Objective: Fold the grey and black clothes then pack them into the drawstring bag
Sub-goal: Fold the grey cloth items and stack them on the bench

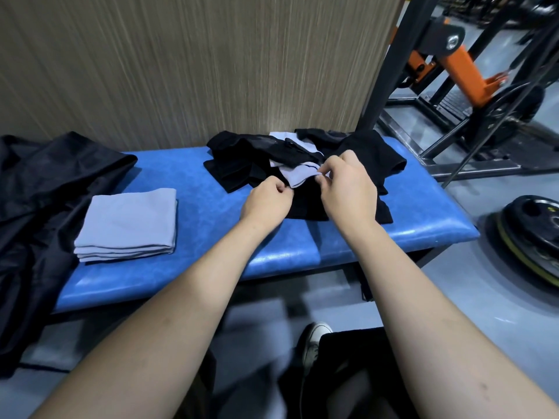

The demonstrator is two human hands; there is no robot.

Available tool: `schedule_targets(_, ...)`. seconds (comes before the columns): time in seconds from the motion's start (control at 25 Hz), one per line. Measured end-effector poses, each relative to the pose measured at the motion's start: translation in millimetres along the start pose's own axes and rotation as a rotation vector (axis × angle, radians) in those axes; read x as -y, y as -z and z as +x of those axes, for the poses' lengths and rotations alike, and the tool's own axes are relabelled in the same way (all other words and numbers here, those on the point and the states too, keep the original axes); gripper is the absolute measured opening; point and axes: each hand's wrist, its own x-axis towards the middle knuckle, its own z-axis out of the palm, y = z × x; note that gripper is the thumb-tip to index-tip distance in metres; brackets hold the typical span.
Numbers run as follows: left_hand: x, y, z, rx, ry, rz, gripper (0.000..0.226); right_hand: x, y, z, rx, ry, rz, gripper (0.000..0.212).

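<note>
A heap of black clothes (360, 155) lies on the right half of the blue padded bench (193, 182), with a small grey garment (298, 174) on top of it. My left hand (267, 199) pinches the grey garment's near left edge. My right hand (348, 184) pinches its right edge. A folded grey garment (128, 225) sits flat on the left part of the bench. A dark shiny drawstring bag (39, 195) lies slack over the bench's left end and hangs down to the floor.
A wood-grain wall panel (193, 62) stands right behind the bench. A black and orange gym machine (453, 65) is at the back right. Weight plates (532, 234) lie on the floor to the right. My shoe (314, 343) is below the bench.
</note>
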Motion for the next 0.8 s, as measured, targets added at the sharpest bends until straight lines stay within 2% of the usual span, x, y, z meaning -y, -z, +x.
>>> schedule_targets(0.16, -8.1, -1.6, -4.8, 0.056, -0.043, -0.066, 0.036, 4.1, 11.1, -7.4, -0.062, 0.132, 0.009, 0.012)
schedule_targets(0.28, -16.1, -0.7, -12.4, 0.102, 0.046, -0.394, 0.042, -0.9, 5.5, -13.3, 0.065, 0.127, -0.016, 0.014)
schedule_targets(0.36, -16.0, -0.3, -11.8, 0.083, 0.083, -0.56, 0.036, -6.8, -2.6, -14.1, 0.203, 0.074, -0.027, 0.028)
schedule_targets(0.52, -14.0, -1.6, -5.8, 0.055, 0.163, -0.629, 0.017, -12.2, -17.4, -8.0, 0.262, 0.07, -0.028, 0.038)
schedule_targets(0.68, -16.4, 5.4, -7.7, 0.052, 0.143, -0.702, 0.016, -6.2, -20.1, -1.4, 0.355, 0.135, 0.039, 0.049)
schedule_targets(0.8, -12.1, 21.5, -8.1, 0.051, 0.11, -0.735, 0.018, 4.1, -16.3, 1.0, 0.391, 0.237, 0.132, 0.069)
